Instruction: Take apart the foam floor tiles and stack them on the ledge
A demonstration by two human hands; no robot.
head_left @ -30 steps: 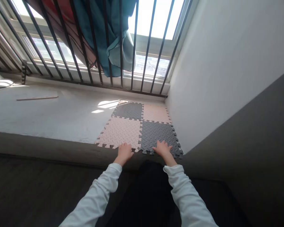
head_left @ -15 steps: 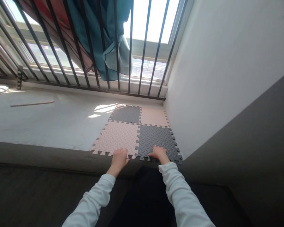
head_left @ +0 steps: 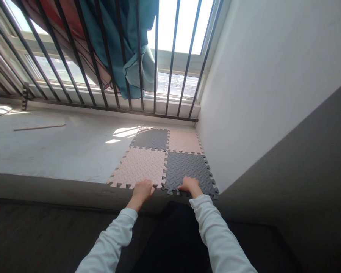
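Four-square foam matting lies in the corner of a white ledge, its interlocking tiles alternating pink and dark grey. My left hand (head_left: 143,190) is at the front edge of the near pink foam tile (head_left: 142,163), its fingers curled over that edge. On the near grey foam tile (head_left: 189,167), my right hand (head_left: 190,185) grips the front edge, fingers bent on top and thumb pointing left. Behind these lie a far grey foam tile (head_left: 151,138) and a far pink foam tile (head_left: 184,141). The undersides of both hands are hidden.
A thin stick (head_left: 39,127) lies on the white ledge (head_left: 59,155) to the left. Black metal railings (head_left: 105,108) run along the back, with a teal curtain (head_left: 130,72) behind them. A white wall (head_left: 252,83) rises at right.
My left hand's fingers have curled in more at the pink tile's edge. My right hand stays at the grey tile, and the tiles look unmoved; the view has shifted slightly.
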